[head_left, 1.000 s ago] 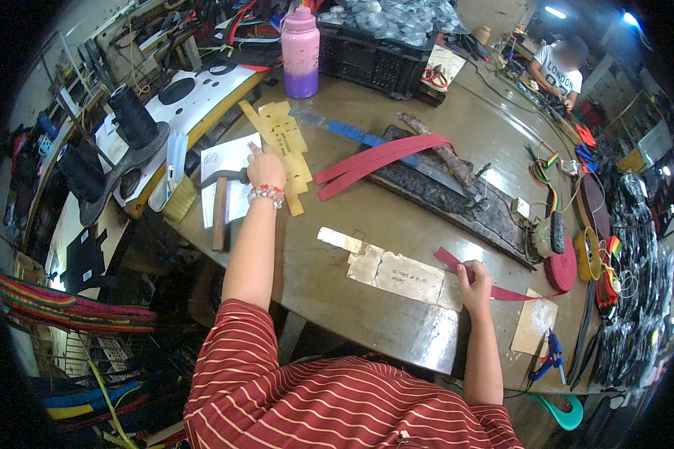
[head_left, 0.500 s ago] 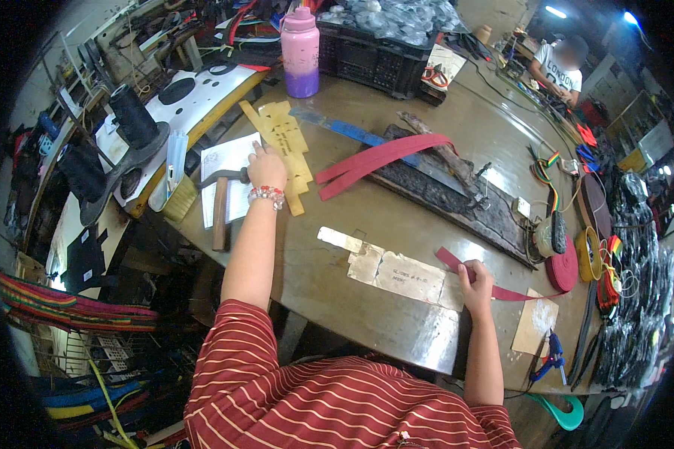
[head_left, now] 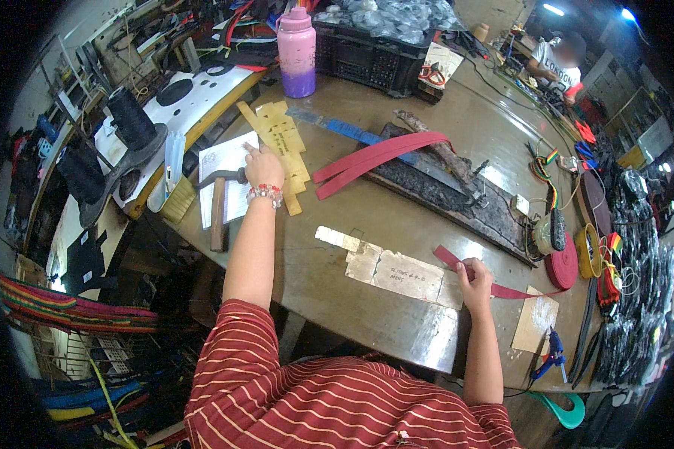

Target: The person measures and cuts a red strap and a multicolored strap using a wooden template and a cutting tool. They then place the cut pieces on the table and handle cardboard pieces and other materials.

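My left hand (head_left: 264,166) reaches forward with its fingers stretched out over the right edge of a white sheet of paper (head_left: 231,196). A yellow notched template (head_left: 286,146) lies just to its right. Beside the wrist, a hammer (head_left: 218,217) with a wooden handle rests partly on the paper. My right hand (head_left: 475,286) pinches a flat red strap (head_left: 447,257) between thumb and fingers, near the strap's end. The strap runs right to a red roll (head_left: 560,262). Left of that hand lies a worn beige template (head_left: 404,275) with handwriting.
Folded red straps (head_left: 382,159) lie across a long dark block (head_left: 442,202) and a blue ruler (head_left: 344,129). A pink-purple bottle (head_left: 297,56) and black crate (head_left: 374,60) stand at the back. A blue glue gun (head_left: 553,356) sits front right. Another person (head_left: 556,66) works far right.
The fingers of my left hand have shifted slightly left, from the yellow template's edge onto the paper. My right hand keeps its pinch on the strap. The view has moved a little.
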Demonstrator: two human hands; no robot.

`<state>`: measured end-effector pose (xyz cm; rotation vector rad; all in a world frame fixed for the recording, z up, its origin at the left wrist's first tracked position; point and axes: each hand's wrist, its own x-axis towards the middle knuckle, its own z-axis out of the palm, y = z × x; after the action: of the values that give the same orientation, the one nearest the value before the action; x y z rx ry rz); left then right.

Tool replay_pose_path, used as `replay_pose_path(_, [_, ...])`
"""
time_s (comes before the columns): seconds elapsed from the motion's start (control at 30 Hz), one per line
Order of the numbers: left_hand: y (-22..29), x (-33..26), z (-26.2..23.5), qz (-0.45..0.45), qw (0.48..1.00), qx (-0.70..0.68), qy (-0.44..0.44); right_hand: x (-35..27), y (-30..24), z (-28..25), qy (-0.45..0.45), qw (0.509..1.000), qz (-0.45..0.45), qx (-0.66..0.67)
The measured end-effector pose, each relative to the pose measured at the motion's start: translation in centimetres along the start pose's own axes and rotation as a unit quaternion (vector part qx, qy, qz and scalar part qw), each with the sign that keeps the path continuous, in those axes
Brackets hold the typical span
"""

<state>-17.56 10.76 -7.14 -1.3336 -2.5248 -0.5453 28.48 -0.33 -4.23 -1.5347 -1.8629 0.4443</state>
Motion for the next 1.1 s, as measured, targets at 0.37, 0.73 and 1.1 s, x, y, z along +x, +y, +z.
replay_pose_path(0.37, [-0.42, 0.11, 0.39, 0.013, 1.0, -0.012, 0.0, 0.01, 0.05, 0.0, -0.001, 1.0, 0.005, 0.0])
replay_pose_path(0.73, [-0.19, -0.05, 0.19, 0.015, 1.0, 0.005, 0.005, -0.39, 0.13, 0.24, 0.025, 0.994, -0.106, -0.027])
replay_pose_path(1.1, [-0.06, -0.12, -0.29, 0.01, 1.0, -0.012, -0.001, -0.63, 0.35, 0.14, 0.056, 0.996, -0.065, -0.009])
